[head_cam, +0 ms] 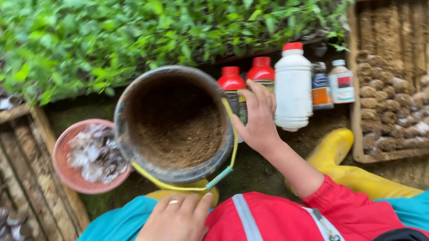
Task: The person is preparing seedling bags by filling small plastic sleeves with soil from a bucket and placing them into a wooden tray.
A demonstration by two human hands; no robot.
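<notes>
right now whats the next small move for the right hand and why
Probably close the right hand around the near red-capped bottle and lift it clear. The fingers already lie on it, the bucket of soil sits open just beside it, and the other bottles stand close, so a straight lift should avoid knocking them. The left hand rests on the knee, away from the bucket.

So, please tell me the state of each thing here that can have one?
bucket: upright, partly filled with soil
white bottle: upright, red cap on
pink basket: holds crumpled bags
right hand: reaching to red-capped bottles
left hand: resting on lap, empty
</notes>
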